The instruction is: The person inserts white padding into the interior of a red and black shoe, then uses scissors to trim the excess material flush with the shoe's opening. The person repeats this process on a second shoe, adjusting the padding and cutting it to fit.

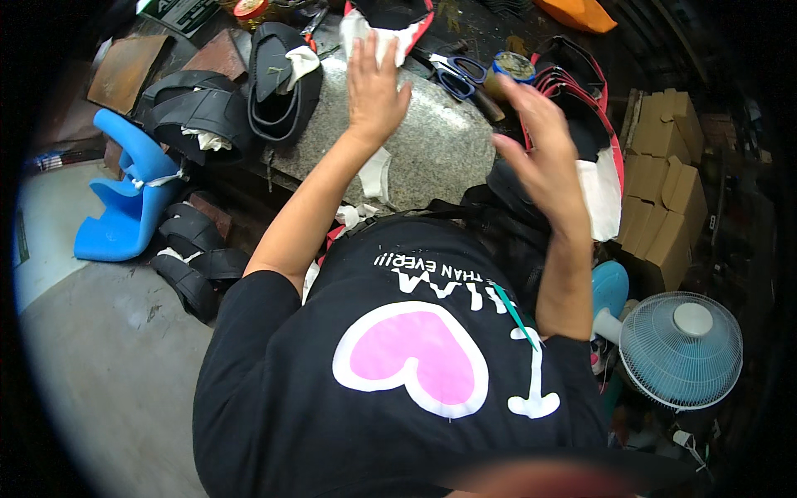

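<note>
My left hand (pixel 375 95) reaches over a speckled stone slab (pixel 448 149), fingers stretched out and thumb apart. Its fingertips lie on or just over the white lining of a black shoe upper with red trim (pixel 422 18). My right hand (pixel 544 149), slightly blurred, is raised at the slab's right edge, open with thumb and fingers apart and nothing visible in it. Beyond it stand a jar with a blue rim (pixel 515 65) and blue-handled scissors (pixel 458 76). Several red-edged black uppers (pixel 573 79) are stacked beside this hand, a white piece (pixel 599 195) hanging from them.
Black shoes (pixel 285 83) and strapped black uppers (pixel 195 112) lie left of the slab. A blue plastic chair (pixel 137 187) stands farther left. Cardboard boxes (pixel 664 183) and a fan (pixel 681 349) are on the right. An orange piece (pixel 577 12) lies at the back.
</note>
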`<control>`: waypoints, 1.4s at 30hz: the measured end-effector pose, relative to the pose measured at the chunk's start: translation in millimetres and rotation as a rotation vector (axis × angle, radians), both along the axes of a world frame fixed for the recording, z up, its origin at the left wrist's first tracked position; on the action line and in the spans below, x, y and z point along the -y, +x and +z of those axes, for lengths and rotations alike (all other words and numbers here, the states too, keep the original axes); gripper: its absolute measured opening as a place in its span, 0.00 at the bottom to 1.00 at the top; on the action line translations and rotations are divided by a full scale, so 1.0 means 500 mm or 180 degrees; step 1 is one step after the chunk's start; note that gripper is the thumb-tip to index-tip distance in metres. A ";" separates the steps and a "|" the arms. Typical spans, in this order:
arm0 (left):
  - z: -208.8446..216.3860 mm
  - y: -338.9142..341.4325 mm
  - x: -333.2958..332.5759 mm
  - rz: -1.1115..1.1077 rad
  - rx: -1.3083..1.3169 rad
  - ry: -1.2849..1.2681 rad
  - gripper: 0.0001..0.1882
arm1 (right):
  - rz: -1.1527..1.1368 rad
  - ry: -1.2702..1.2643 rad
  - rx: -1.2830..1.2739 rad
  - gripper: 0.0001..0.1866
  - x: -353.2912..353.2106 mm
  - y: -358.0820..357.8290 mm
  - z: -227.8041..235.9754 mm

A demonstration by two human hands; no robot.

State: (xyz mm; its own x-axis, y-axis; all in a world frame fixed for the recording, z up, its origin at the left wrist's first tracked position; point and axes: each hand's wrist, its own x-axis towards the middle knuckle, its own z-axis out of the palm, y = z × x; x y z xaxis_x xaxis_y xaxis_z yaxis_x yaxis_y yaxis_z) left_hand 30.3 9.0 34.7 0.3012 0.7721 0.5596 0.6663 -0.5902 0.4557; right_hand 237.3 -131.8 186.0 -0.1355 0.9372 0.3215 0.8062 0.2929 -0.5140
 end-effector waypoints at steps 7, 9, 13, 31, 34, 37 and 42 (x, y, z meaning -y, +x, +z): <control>0.006 0.066 0.080 -0.1366 -0.0102 -0.0572 0.24 | -0.2569 -0.0782 0.0256 0.33 0.127 0.273 0.066; -0.001 0.072 0.097 -0.1571 -0.0063 -0.0644 0.22 | -0.2346 -0.0911 -0.0144 0.33 0.134 0.330 0.034; -0.007 0.065 0.111 -0.1791 -0.0134 -0.0827 0.19 | -0.2018 -0.0924 -0.0673 0.33 0.070 0.461 -0.033; 0.011 -0.078 0.124 -0.1404 -0.0086 -0.1184 0.13 | -0.2562 0.0031 0.1139 0.43 -0.123 0.487 -0.149; 0.017 -0.059 0.115 -0.1436 0.0005 -0.0989 0.13 | -0.2481 0.1264 0.0755 0.41 -0.130 0.463 -0.115; 0.023 -0.036 0.116 -0.1537 0.0135 -0.0801 0.12 | -0.2729 0.1708 0.0649 0.41 -0.144 0.473 -0.087; 0.024 -0.032 0.124 -0.1641 0.0015 -0.0856 0.16 | -0.3025 0.2307 0.0553 0.41 -0.175 0.514 -0.047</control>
